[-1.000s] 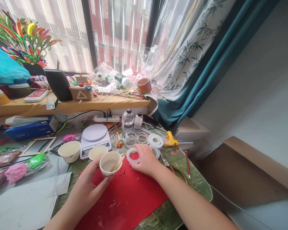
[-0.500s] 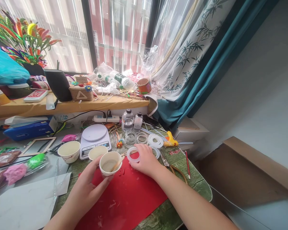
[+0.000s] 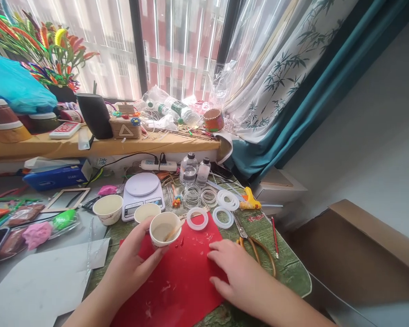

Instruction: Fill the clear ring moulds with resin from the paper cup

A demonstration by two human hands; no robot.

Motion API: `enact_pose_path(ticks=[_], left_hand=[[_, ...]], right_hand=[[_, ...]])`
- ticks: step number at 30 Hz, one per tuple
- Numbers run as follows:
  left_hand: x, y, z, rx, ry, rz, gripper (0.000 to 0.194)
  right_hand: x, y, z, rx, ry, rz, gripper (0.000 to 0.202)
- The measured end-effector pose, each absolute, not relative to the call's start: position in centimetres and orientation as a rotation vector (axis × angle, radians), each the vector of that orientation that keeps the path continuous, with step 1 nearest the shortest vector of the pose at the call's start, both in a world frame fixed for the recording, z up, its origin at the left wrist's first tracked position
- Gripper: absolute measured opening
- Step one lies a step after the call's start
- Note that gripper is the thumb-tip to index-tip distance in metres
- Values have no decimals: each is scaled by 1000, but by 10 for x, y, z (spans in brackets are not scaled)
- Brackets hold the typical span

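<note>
My left hand [image 3: 136, 263] is wrapped round a paper cup [image 3: 162, 243] that holds a cloudy liquid and a wooden stick [image 3: 175, 230]. My right hand [image 3: 236, 268] holds nothing; its fingers are apart over the right side of a red sheet [image 3: 177, 286]. Just beyond it, a translucent ring mold [image 3: 191, 225] lies on the sheet's far edge, and a second ring mold [image 3: 214, 221] sits to its right. Scissors with golden-brown handles [image 3: 252, 242] lie by my right hand. Behind the held cup is another paper cup [image 3: 145, 210].
A white kitchen scale [image 3: 142, 185] stands behind the cups, with a third paper cup [image 3: 108, 218] to its left. Two clear bottles [image 3: 190, 169] stand at the back. At the right lie a yellow glue gun [image 3: 251, 200] and a red pencil [image 3: 275, 236] near the table edge.
My right hand has let go of the ring mold and drawn back toward me, to the right. The mold stays at the red sheet's far edge. My left hand still holds the cup.
</note>
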State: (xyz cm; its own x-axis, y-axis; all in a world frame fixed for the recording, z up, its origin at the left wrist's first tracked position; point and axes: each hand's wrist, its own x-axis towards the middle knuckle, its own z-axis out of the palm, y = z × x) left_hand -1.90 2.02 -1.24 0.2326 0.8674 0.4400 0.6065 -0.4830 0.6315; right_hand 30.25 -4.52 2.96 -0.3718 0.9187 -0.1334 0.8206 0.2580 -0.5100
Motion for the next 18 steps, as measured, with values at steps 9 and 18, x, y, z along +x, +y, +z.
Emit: enact_pose_path(ticks=[9, 18], left_hand=[[-17, 20, -4, 2207, 1358, 1116, 51], [-20, 24, 2, 2220, 1370, 1178, 50]], right_hand=[[305, -68, 6, -1613, -2329, 697, 40], [339, 20, 0, -1844, -2241, 219, 20]])
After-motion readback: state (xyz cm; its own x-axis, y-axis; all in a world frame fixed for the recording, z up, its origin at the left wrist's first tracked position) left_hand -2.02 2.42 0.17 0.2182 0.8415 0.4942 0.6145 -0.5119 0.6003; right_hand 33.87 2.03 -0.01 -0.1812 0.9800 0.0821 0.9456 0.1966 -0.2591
